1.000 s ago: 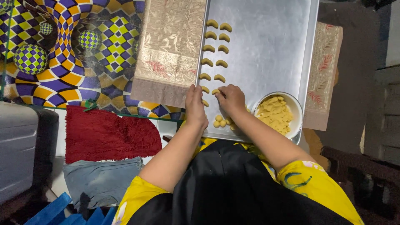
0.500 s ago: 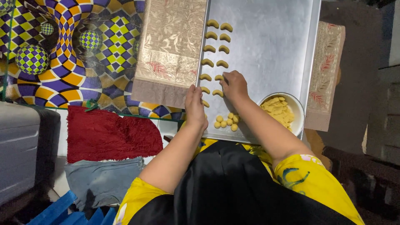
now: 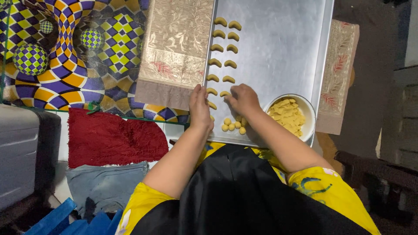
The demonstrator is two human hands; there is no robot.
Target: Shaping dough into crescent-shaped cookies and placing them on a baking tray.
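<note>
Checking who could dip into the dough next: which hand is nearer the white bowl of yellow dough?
Right. The right hand lies on the tray just left of the white bowl; the left hand is farther left, at the tray's edge.

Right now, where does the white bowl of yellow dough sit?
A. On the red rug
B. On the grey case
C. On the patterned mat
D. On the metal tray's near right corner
D: the white bowl rests inside the metal tray, at its near right corner.

You wear a bright yellow top with short sleeves bearing blue-green swirls, a black cloth over your front, forearms bare, no rings visible
</note>
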